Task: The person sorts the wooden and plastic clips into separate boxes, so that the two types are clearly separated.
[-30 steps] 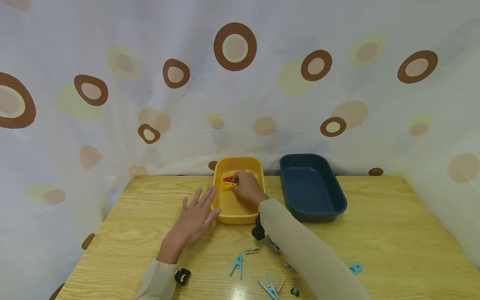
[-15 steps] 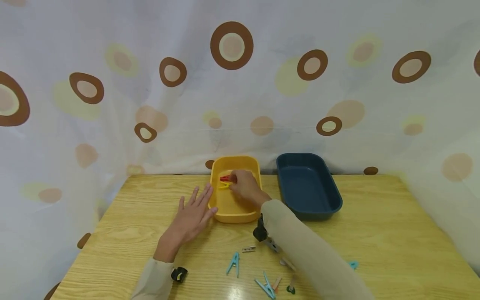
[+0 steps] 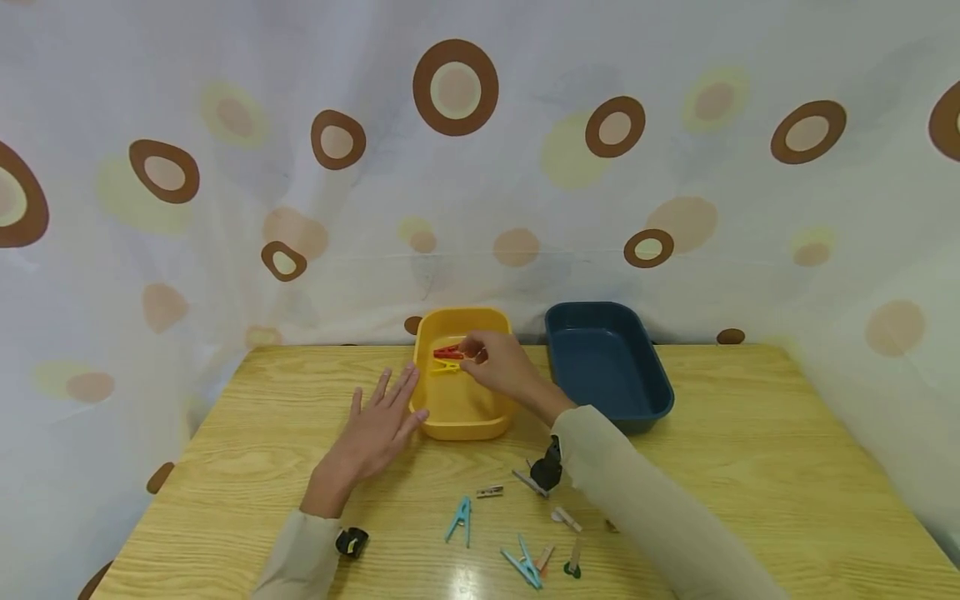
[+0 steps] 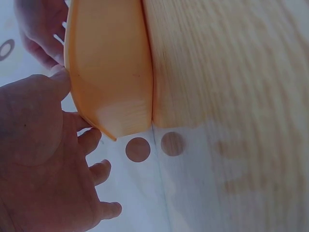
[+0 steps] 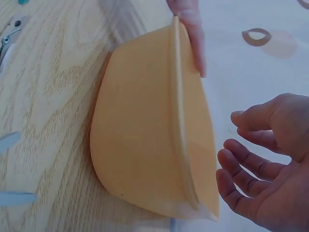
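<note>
A red clothespin (image 3: 447,352) and a yellow clothespin (image 3: 446,367) lie side by side in the yellow tray (image 3: 461,431). My right hand (image 3: 504,365) is over the tray's right half, just right of both clothespins. In the right wrist view its fingers (image 5: 251,162) are loosely bent, and nothing shows between them and the thumb. My left hand (image 3: 371,437) rests against the tray's left rim with its fingers spread. The left wrist view shows its thumb and a fingertip touching the orange-looking rim (image 4: 82,113).
A dark blue tray (image 3: 611,375) stands right of the yellow one. Nearer lie light blue clothespins (image 3: 461,521), a small clothespin (image 3: 490,492), a grey clip (image 3: 531,483) and wooden clothespins (image 3: 568,520), one with a green end. A patterned cloth (image 3: 360,242) hangs behind the table.
My right hand has let go of the yellow clothespin and drawn up and slightly back, uncovering both clothespins. My left hand stays at the rim. The head view has shifted slightly.
</note>
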### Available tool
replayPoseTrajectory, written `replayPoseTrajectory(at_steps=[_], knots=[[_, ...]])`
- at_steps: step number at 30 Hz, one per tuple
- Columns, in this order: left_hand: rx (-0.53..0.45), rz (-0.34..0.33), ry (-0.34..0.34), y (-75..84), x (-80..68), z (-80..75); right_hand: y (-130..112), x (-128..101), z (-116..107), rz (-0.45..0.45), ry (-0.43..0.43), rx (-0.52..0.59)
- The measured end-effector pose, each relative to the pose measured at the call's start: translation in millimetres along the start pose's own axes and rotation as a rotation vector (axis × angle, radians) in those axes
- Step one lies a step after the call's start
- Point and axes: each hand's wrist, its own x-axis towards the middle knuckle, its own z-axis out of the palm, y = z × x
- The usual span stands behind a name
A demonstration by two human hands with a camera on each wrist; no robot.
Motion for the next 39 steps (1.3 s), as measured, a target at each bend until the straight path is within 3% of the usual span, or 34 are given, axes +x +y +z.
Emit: replayPoseTrajectory(at_steps=[8, 17, 25, 39], knots=[[-0.001, 0.008, 0.008, 0.8, -0.7, -0.6, -5.2, -25.8, -18.7, -0.094, 0.009, 0.049], [0.012, 0.009, 0.002, 1.9, 0.2, 0.1, -5.4, -63.4, -32.4, -0.065, 0.086, 0.035], [0.005, 0.022, 0.029, 1.9, -2.0, 2.2, -0.8, -96.3, -31.4, -0.04, 0.129, 0.052], [-0.001, 0.022, 0.037, 1.3, -2.3, 3.3, 17.3, -139.9, -40.3, -0.107, 0.238, 0.006]])
